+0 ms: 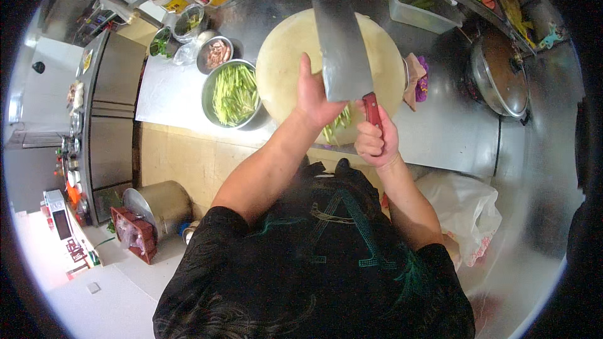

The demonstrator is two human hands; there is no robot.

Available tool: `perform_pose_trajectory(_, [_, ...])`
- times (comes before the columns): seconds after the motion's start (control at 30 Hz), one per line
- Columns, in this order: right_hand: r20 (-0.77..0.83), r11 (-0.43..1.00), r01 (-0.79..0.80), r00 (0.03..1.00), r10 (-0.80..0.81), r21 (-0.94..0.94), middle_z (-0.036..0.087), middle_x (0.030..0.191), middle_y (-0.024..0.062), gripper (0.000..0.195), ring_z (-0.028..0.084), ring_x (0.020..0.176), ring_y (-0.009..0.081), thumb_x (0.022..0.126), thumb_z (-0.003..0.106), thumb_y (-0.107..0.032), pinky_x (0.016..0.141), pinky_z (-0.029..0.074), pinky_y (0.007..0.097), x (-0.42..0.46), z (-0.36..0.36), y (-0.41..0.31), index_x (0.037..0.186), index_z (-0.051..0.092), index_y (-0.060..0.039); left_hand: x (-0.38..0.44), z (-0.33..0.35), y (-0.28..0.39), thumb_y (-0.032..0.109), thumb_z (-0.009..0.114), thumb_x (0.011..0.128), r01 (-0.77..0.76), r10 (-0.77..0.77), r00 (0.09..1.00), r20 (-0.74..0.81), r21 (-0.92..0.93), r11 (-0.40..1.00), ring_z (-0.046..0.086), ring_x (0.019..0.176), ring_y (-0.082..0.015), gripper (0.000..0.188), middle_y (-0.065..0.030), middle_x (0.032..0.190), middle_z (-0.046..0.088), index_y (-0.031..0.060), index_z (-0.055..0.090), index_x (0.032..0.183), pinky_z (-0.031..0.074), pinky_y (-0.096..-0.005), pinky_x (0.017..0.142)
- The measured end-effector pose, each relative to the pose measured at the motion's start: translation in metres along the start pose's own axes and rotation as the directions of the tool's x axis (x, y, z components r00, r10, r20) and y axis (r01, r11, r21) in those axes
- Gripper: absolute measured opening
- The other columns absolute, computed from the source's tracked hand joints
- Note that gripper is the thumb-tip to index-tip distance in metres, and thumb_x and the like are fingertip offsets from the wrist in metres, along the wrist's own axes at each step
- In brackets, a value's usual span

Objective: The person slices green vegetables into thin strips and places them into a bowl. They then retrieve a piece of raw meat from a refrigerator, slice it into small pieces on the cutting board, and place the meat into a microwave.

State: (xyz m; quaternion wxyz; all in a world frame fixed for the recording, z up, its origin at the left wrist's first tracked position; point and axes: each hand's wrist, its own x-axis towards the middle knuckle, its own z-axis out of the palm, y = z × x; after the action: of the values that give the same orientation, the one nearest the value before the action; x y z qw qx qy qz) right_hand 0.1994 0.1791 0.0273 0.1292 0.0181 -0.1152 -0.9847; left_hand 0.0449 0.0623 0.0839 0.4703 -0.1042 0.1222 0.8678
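My right hand [378, 136] is closed around the red handle of a wide-bladed cleaver [344, 56], raised over a round, pale cutting board [282, 66]. The blade points away from me, its broad face showing. My left hand [314, 96] is at the blade's left lower corner, thumb spread upward; whether it touches the steel I cannot tell, and part of the palm is hidden. Cut green vegetable strips [337, 127] lie on the board's near edge, between my wrists. Left of the board stands a metal bowl [206, 103] full of similar green strips [234, 96].
A small bowl of raw meat strips [218, 54], a plastic bag [185, 54] and containers of greens stand at the left. A folded brown cloth [413, 82] touches the board's right side. Beyond are a clear plastic bin [414, 14] and a lidded pan [501, 75].
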Motion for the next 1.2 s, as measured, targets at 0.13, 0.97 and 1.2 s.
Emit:
perform_pose_trajectory(0.13, [-0.103, 0.989, -0.072, 0.993, 0.059, -0.133, 0.033, 0.059, -0.003, 0.048, 0.028, 0.039, 0.0076, 0.105, 0.035, -0.045, 0.033, 0.025, 0.0225, -0.032, -0.011, -0.017, 0.141, 0.045, -0.0148, 0.018, 0.005, 0.026, 0.062, 0.024, 0.1, -0.161, 0.16, 0.986, 0.037, 0.007, 0.987, 0.046, 0.131, -0.0366, 0.077, -0.0189, 0.139, 0.052, -0.0002, 0.042, 0.142, 0.033, -0.0503, 0.113])
perform_pose_trajectory(0.97, [-0.624, 0.726, -0.34, 0.766, -0.155, -0.598, 0.041, 0.061, -0.0023, 0.044, 0.038, 0.045, 0.0099, 0.105, 0.034, -0.05, 0.041, 0.034, 0.026, -0.105, -0.067, 0.021, 0.134, 0.046, -0.0179, -0.002, -0.103, -0.061, 0.04, 0.085, 0.068, 0.243, 0.693, 0.585, 0.421, 0.724, -0.646, 0.036, 0.134, -0.0451, 0.093, -0.0306, 0.146, 0.033, -0.0018, 0.041, 0.139, 0.033, -0.0478, 0.112])
perform_pose_trajectory(1.2, [-0.555, 0.775, -0.342, 0.832, -0.013, -0.531, 0.041, 0.061, -0.0029, 0.042, 0.038, 0.045, 0.0081, 0.105, 0.039, -0.048, 0.04, 0.034, 0.0241, -0.054, -0.054, 0.038, 0.133, 0.047, -0.0188, -0.005, -0.105, -0.028, 0.034, 0.084, 0.069, 0.159, 0.804, 0.466, 0.368, 0.859, -0.486, 0.039, 0.132, -0.0451, 0.086, -0.0306, 0.143, 0.038, -0.0009, 0.044, 0.136, 0.035, -0.0471, 0.11])
